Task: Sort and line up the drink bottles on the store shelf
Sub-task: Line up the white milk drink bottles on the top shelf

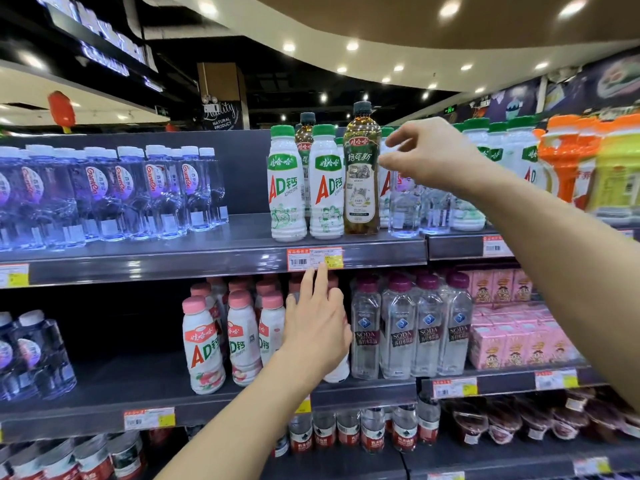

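On the upper shelf (pixel 207 261) stand white green-capped milk drink bottles (pixel 287 188) and a tall amber bottle (pixel 362 174) with a dark cap. My right hand (pixel 429 157) hovers just right of the amber bottle's neck, fingers apart, holding nothing. On the middle shelf (pixel 138 403) stand pink-capped milk drink bottles (pixel 202 344) and clear soda water bottles (pixel 398 330). My left hand (pixel 317 327) reaches in front of the rightmost pink-capped bottle, fingers spread against it; whether it grips the bottle is unclear.
Clear water bottles (pixel 114 192) fill the upper shelf's left part, with a gap between them and the milk drinks. Pink drink cartons (pixel 512 327) sit at the middle right. Orange and yellow jugs (pixel 581 164) stand upper right. Small bottles (pixel 363 427) line the bottom shelf.
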